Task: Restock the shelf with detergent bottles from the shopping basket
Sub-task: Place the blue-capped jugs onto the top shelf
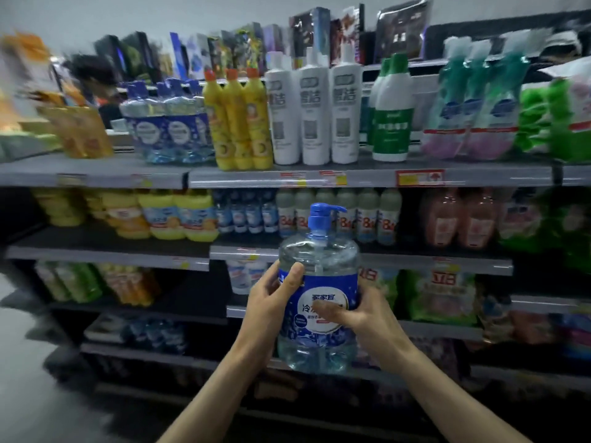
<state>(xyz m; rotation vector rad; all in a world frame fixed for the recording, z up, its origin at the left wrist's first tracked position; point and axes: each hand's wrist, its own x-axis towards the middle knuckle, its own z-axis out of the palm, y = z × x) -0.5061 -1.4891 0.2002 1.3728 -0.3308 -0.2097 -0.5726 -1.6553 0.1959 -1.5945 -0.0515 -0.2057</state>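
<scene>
I have a clear pump-top detergent bottle point(318, 302) with a blue label and blue pump head held upright in mid-air in front of the shelving, level with the third tier down. My left hand point(271, 302) is wrapped around its left side, thumb across the label's upper corner; my right hand point(355, 311) is clamped on the right side with the fingers laid over the label's front. Both hands are closed on the bottle, so it is well supported.

The matching stock sits on the top full shelf point(128, 179), up and to the left: a group of the same blue-labelled pump bottles point(169, 126), at least three in the front row, though blur keeps me from a firm count. I judge that to be the target. To do it well I would keep the bottle upright, lift it above the shelf lip before pushing in, and watch that the pump head clears the tier above. It should land label forward, beside its fellows, without nudging the yellow bottles point(240, 119) just right of them.

Those yellow bottles number three, with orange caps. Next come three white bottles point(315, 113), then two green-and-white bottles point(388, 110). The shopping basket is not in view.
</scene>
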